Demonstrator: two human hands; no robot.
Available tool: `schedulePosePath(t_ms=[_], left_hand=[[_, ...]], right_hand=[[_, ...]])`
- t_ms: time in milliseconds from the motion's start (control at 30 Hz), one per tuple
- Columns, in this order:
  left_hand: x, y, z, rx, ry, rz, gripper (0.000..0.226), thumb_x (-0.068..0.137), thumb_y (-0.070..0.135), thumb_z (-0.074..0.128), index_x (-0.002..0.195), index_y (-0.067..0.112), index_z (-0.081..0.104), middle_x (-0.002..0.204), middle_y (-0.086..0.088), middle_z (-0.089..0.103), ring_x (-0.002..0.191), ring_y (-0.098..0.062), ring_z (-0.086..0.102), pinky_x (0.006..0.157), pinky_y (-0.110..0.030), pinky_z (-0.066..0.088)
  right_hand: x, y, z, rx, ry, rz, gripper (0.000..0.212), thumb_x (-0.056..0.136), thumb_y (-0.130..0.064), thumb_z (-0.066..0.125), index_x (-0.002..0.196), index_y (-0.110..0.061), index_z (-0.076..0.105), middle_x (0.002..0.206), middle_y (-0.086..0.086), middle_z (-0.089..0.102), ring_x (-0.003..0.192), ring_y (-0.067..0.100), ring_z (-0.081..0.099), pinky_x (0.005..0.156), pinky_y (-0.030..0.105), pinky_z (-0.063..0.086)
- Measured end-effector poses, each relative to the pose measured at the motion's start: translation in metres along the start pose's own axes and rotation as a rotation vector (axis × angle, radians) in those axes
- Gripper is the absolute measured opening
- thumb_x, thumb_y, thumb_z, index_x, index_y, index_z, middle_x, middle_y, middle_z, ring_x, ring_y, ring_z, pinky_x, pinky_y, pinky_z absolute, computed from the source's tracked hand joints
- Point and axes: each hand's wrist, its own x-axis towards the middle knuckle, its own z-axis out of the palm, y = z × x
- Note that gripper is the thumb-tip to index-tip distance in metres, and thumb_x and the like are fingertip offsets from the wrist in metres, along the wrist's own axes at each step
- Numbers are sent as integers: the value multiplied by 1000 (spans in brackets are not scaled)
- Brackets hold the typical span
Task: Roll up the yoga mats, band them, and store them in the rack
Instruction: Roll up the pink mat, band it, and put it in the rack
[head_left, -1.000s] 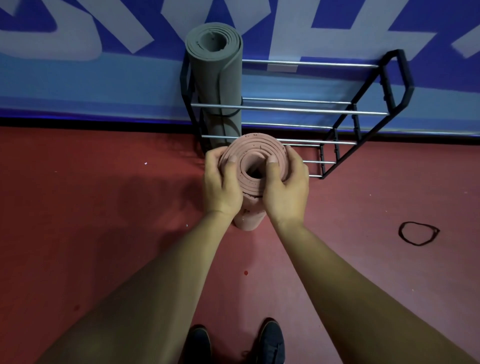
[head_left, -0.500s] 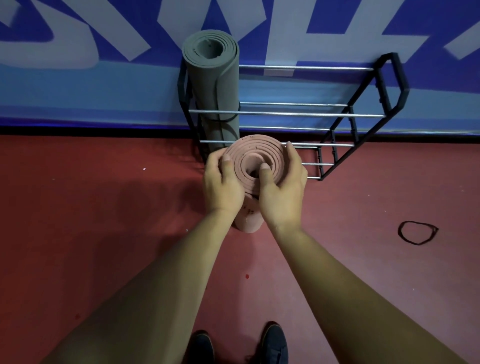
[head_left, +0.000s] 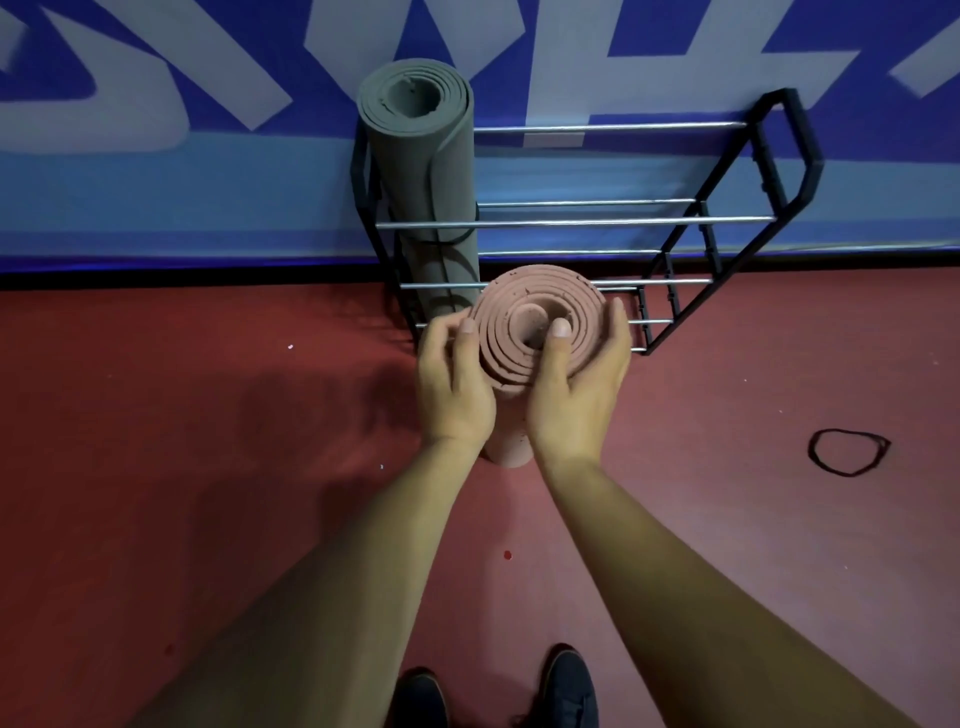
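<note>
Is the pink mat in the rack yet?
Out: pink mat stands upright in front of the rack, gripped by left hand and right hand.

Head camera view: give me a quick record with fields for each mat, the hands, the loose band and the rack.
pink mat: rolled, on end on the floor, no band visible
hands: left hand and right hand grip its top
grey mat: rolled, banded, upright at the rack's left end
loose band: on the floor, to the right

Near mat before rack; far mat inside, left end.
</note>
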Motion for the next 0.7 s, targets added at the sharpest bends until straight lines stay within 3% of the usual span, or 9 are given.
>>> schedulePosePath(t_ms=[100,200,300,433,567,633,700], left_hand=[[11,-5,-2,11,-30,-11,38,86,47,48,103,19,67,103,-2,71,100,-19,66,89,-34,53],[14,-4,1,59,-54,42,43,92,40,50,112,9,72,108,0,68,102,-10,62,86,-9,43],[13,-4,0,75,-46,33,43,95,35,49,111,4,73,106,-1,66,100,-7,61,85,-7,41],[8,-7,-3,118,-51,48,53,96,45,35,110,7,70,108,-4,68,105,-20,62,95,-29,47],[6,0,0,40,-164,-73,36,94,42,40,108,11,53,125,-6,63,108,-13,55,86,-8,38],[8,2,3,-30,-203,-46,46,89,52,44,111,12,45,128,-10,58,109,-13,54,90,-13,39],[10,1,7,-50,-221,-11,62,85,57,43,128,12,46,128,-8,58,114,-13,56,98,-21,41]], right_hand=[[4,3,-4,-27,-41,-12,68,100,-37,62,158,-22,31,148,-20,32,138,-9,27,114,8,19],[3,1,-5,-8,-23,3,71,93,-38,72,155,-26,39,152,-15,39,141,-5,33,118,17,26],[4,-2,-5,-12,12,-11,62,93,-30,74,149,-23,49,147,-4,48,138,2,43,118,24,32],[11,-5,-4,-24,40,-17,51,96,-15,62,147,-22,53,142,-1,50,133,2,44,114,12,29],[10,-7,-5,-41,-23,-6,56,95,-12,58,149,-23,48,142,-6,44,127,-9,41,102,-3,24],[4,-4,-7,-57,-40,-7,65,95,-14,61,155,-21,38,145,-11,38,125,-22,34,98,-7,19],[1,-1,-7,-63,-29,25,75,95,-18,62,160,-18,26,152,-11,33,138,-12,29,97,-9,14]])
